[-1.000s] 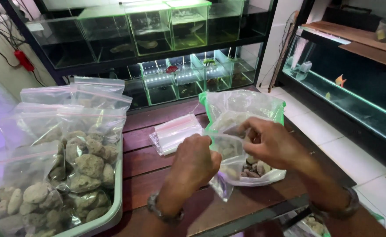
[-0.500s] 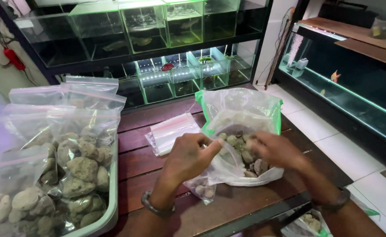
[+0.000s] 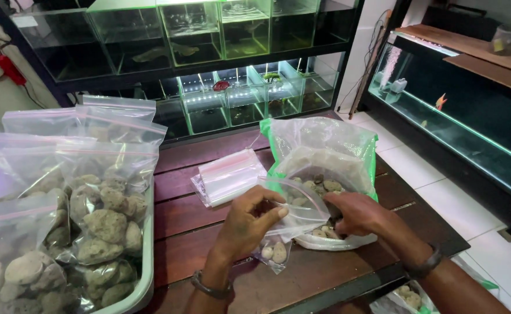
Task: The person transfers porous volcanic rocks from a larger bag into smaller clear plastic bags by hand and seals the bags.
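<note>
My left hand pinches the rim of a small clear zip bag with a few stones at its bottom, holding it open over the dark wooden table. My right hand is at the bag's mouth, its fingers curled at the edge of a large clear sack with green trim, full of grey stones and gravel. Whether the right hand holds stones is hidden.
A stack of empty zip bags lies just left of the sack. A pale tray at the left holds several stone-filled zip bags. Glass fish tanks line the rack behind; a long aquarium stands at right.
The right hand has come out of the large sack to the small bag's mouth. The small bag is held wider open and lower, with stones now lying in its bottom.
</note>
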